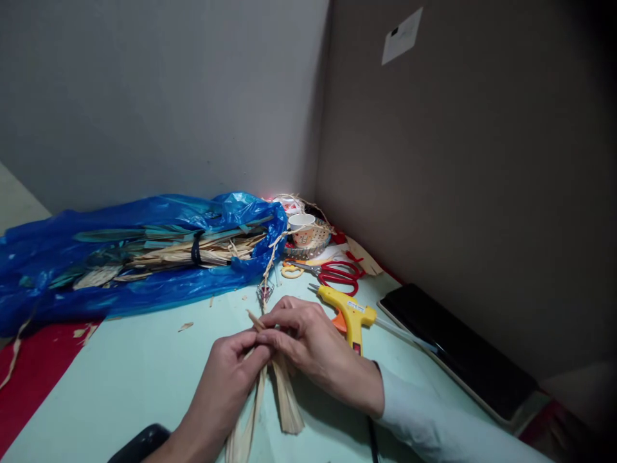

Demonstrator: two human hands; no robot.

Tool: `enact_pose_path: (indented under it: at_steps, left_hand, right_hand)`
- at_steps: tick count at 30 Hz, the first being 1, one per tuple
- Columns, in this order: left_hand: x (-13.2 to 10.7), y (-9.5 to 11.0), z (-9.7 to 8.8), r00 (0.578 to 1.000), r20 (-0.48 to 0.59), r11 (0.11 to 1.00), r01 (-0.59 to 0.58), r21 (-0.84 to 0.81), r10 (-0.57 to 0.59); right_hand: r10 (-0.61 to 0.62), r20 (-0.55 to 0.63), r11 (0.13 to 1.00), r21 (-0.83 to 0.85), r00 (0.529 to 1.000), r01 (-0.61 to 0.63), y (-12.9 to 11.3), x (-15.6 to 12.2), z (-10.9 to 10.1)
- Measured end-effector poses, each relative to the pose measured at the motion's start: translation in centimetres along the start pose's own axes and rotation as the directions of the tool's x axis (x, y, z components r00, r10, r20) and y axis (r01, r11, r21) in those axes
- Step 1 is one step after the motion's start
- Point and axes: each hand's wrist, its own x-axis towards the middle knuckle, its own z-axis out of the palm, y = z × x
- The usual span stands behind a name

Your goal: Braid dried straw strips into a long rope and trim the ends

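Observation:
Dried straw-coloured strips (288, 402) hang below my two hands, spreading toward the near edge of the view. My left hand (236, 366) pinches the strips between thumb and fingers. Right beside it, my right hand (308, 341) grips the same strips, its thumb pressed close to the left fingertips. One short strip end pokes up between the hands. Beyond them a braided cord (270, 263) of the same material runs away to a metal clip (265, 293) on the table. The exact crossing of the strips is hidden by my fingers.
A blue plastic bag (159, 292) with bundled dried leaves (216, 252) lies back left. Red-handled scissors (340, 275), a yellow glue gun (354, 312) and a patterned cup (303, 231) stand beyond my right hand. A black flat case (457, 350) lies at right; walls rise behind.

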Motion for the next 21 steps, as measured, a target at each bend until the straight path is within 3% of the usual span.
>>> enact_pose_path:
  at_steps: [2, 5, 9, 14, 17, 21]
  left_hand:
    - [0.0, 0.0, 0.0, 1.0, 0.0, 0.999, 0.023, -0.024, -0.023]
    - [-0.3, -0.1, 0.1, 0.989, 0.036, 0.98, 0.148, -0.13, -0.144]
    - [-0.7, -0.4, 0.0, 0.98, 0.052, 0.956, 0.2, -0.216, -0.193]
    - [-0.6, -0.3, 0.1, 0.988, 0.034, 0.942, 0.152, -0.301, -0.149]
    - [-0.4, -0.2, 0.1, 0.984, 0.031, 0.932, 0.177, -0.317, -0.177]
    - [-0.2, -0.1, 0.0, 0.97, 0.076, 0.905, 0.242, -0.349, -0.23]
  right_hand:
    - [0.047, -0.049, 0.996, 0.078, 0.998, -0.043, 0.0, 0.0, 0.3]
    - [0.179, -0.077, 0.959, 0.239, 0.981, -0.156, 0.2, 0.3, -0.5]
    - [0.289, -0.012, 0.873, 0.414, 0.957, -0.258, 0.9, 0.5, -2.4]
    - [0.328, 0.13, 0.87, 0.344, 0.936, -0.353, 1.6, 0.1, -2.7]
    - [0.326, 0.2, 0.885, 0.279, 0.924, -0.373, 1.4, -0.3, -2.0]
    - [0.39, 0.276, 0.84, 0.284, 0.879, -0.462, 1.4, -0.4, -1.0]
